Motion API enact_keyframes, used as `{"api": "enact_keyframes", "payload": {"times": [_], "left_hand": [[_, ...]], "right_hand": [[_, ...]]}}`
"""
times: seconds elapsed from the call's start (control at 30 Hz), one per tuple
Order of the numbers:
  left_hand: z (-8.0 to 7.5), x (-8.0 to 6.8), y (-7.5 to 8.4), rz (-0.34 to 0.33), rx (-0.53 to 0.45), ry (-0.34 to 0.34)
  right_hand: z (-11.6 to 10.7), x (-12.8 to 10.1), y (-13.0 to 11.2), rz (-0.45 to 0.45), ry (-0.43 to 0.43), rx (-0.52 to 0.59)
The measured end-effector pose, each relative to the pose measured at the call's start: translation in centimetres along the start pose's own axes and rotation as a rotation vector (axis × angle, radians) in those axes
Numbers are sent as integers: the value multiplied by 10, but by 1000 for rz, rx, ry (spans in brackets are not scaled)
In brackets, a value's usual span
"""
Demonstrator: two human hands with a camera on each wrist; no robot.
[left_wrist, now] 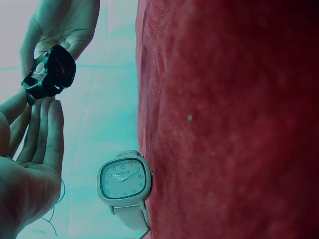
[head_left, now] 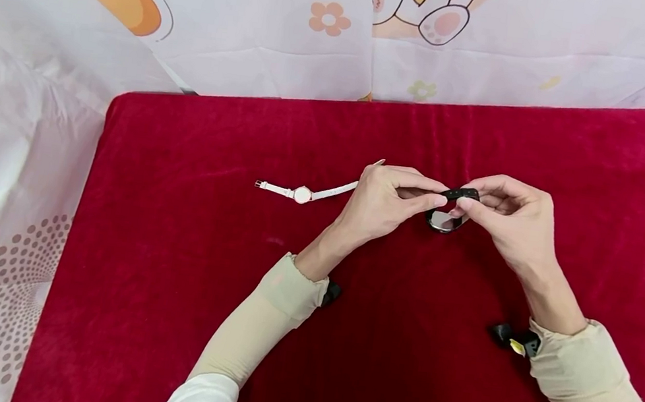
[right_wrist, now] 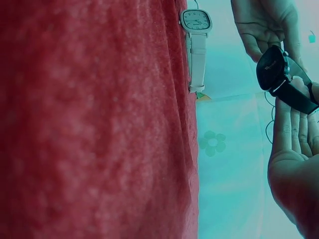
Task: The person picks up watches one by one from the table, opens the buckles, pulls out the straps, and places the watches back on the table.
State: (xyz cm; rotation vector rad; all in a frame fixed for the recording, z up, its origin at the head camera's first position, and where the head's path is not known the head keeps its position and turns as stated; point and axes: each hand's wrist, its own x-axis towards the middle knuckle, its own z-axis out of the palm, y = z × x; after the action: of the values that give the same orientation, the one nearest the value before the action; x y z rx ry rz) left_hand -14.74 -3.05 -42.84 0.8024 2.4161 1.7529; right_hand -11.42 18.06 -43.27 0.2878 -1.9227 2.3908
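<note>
A black wristwatch (head_left: 444, 222) with a dark, glossy face is held above the table between both hands, its strap (head_left: 459, 194) bent into a loop. From the left, the left hand (head_left: 385, 198) pinches the strap between thumb and forefinger. The right hand (head_left: 515, 213) pinches the strap's other side with thumb and fingertips. Both wrist views show the watch (left_wrist: 61, 67) with its face turned outward; the fingers hide part of the strap. A white-strapped watch (head_left: 302, 195) lies stretched out on the table, and the left hand covers part of its strap in the head view.
Red velvet cloth (head_left: 186, 245) covers the table. A pale curtain (head_left: 227, 38) with cartoon prints hangs behind the far edge and along the left side. Small black devices (head_left: 515, 340) sit at the wrists, over the beige sleeves.
</note>
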Motion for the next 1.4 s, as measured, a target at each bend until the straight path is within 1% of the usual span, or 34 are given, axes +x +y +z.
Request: {"api": "enact_keyframes", "payload": {"times": [0.23, 0.37, 0.6, 0.83, 1.0, 1.23, 1.4], "left_hand": [[2, -1, -1, 6, -6, 3], [4, -2, -1, 12, -3, 5], [5, -1, -1, -10, -48, 1], [5, 1, -5, -2, -53, -3], [5, 1, -5, -15, -39, 5], [5, 1, -3, 6, -1, 2], [4, 1, -4, 2, 10, -5]], "right_hand": [[-1, -2, 1, 4, 7, -21], [-2, -3, 0, -6, -4, 3], [-2, -4, 0, -15, -1, 1], [-3, -1, 0, -19, -5, -2], [-3, 0, -1, -15, -15, -3], [-4, 0, 0, -6, -19, 11], [-5, 0, 1, -8, -27, 14]]}}
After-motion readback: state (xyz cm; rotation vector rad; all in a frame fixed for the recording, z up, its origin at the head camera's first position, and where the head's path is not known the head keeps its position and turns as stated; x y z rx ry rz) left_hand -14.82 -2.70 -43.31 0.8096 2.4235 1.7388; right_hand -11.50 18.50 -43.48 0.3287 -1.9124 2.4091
